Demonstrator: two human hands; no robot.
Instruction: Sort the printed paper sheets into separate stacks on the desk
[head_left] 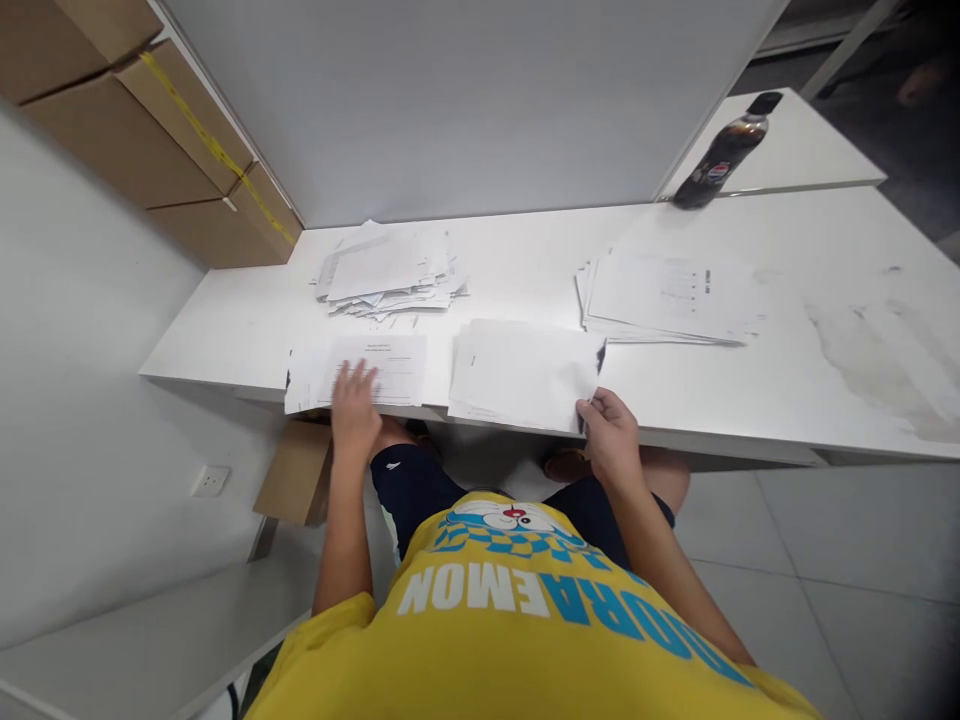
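A printed sheet of paper (401, 372) lies at the table's front edge on the left, its lower side reaching past the edge. Over it is my left hand (355, 405), fingers spread and slightly blurred. In front of me lies a mostly blank stack of paper (525, 370) with a dark mark at its right end. My right hand (611, 430) pinches the near right corner of its top sheet between thumb and fingers. Behind the printed sheet sits an untidy pile of papers (386, 265). Farther right is another fanned stack of papers (660, 295).
A cola bottle (724, 160) with a black cap stands at the back right. Cardboard boxes (187, 150) with yellow tape are stacked at the left. A grey panel (472, 110) rises behind the white table (787, 390). Another cardboard box (296, 470) is under the table.
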